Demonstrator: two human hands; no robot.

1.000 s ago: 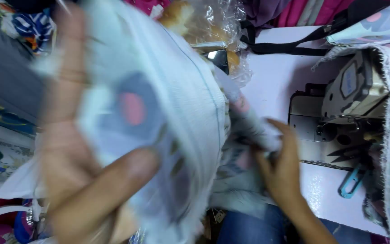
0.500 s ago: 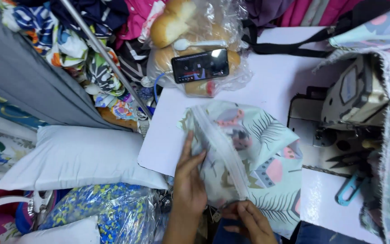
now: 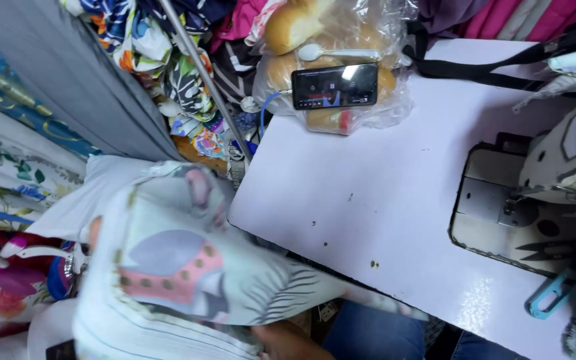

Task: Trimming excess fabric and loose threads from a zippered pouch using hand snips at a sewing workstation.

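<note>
A pale printed cloth (image 3: 181,273) with pink, grey and striped patches hangs blurred at the lower left, off the left corner of the white sewing table (image 3: 368,200). My left hand (image 3: 93,233) is almost wholly hidden behind the cloth; only a fingertip shows at its left edge, gripping it. At the bottom edge my right hand (image 3: 288,341) shows as a patch of skin touching the cloth's lower hem, its fingers covered.
A phone (image 3: 335,87) lies on a plastic bag of bread rolls (image 3: 301,27) at the table's back. A sewing machine (image 3: 568,160) stands at the right with a teal tool (image 3: 551,293) near it. A metal pole (image 3: 201,73) and piled fabrics (image 3: 161,60) crowd the left.
The cloth was raised close to the camera, then lay on the table under both hands. Now it has swung left and down off the table's corner, leaving the tabletop bare.
</note>
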